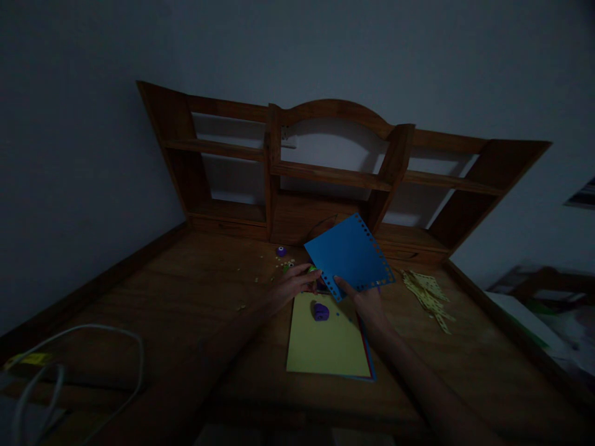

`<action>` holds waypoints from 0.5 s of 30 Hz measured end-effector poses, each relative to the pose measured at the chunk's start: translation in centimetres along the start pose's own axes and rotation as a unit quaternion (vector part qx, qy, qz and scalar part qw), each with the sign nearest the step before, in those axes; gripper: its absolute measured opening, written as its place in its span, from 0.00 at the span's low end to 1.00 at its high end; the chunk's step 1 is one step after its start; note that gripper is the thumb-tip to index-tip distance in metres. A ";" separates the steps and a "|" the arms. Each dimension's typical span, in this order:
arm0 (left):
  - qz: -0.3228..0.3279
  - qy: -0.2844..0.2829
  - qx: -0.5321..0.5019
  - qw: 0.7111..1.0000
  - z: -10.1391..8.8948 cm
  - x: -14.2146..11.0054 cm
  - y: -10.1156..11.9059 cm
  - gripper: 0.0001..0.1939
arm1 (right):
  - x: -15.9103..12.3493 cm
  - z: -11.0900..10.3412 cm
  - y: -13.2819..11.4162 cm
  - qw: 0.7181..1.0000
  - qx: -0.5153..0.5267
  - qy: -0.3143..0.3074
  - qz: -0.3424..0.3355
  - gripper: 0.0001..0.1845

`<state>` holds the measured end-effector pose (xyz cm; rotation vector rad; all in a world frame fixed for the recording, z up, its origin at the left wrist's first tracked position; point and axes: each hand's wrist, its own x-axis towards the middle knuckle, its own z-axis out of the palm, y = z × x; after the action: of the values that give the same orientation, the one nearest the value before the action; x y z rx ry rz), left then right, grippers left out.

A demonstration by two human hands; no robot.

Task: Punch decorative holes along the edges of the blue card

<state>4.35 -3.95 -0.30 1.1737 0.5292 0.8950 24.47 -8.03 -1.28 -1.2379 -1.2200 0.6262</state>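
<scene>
My right hand (365, 298) pinches the near corner of a blue paper sheet (349, 255) with punched holes along its edges and holds it tilted up above the desk. My left hand (294, 282) is closed on a small green object (312, 269), probably a craft punch, at the sheet's lower left edge. Under the hands lies a yellow sheet (328, 344) on top of a few other coloured sheets. A purple punch (320, 311) rests on the yellow sheet.
The wooden desk (186, 310) has a shelved hutch (325, 173) at the back. A second small purple punch (281, 251) and scattered paper dots lie behind my left hand. Punched yellow strips (427, 294) lie to the right. White cables (83, 353) run at the left edge.
</scene>
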 end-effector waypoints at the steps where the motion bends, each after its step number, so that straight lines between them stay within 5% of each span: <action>1: -0.001 0.001 0.000 1.000 0.1 0.0 0.1 0.19 | 0.0 0.0 0.0 1.000 -0.002 -0.001 0.004 0.46; 15: 0.016 0.019 0.014 1.000 -0.5 0.4 -0.6 0.19 | -0.1 -0.2 -0.4 0.999 0.010 -0.007 0.040 0.42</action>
<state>4.39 -3.43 -1.03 1.1955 0.5560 0.9423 24.51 -8.28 -0.89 -1.2714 -1.1783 0.7058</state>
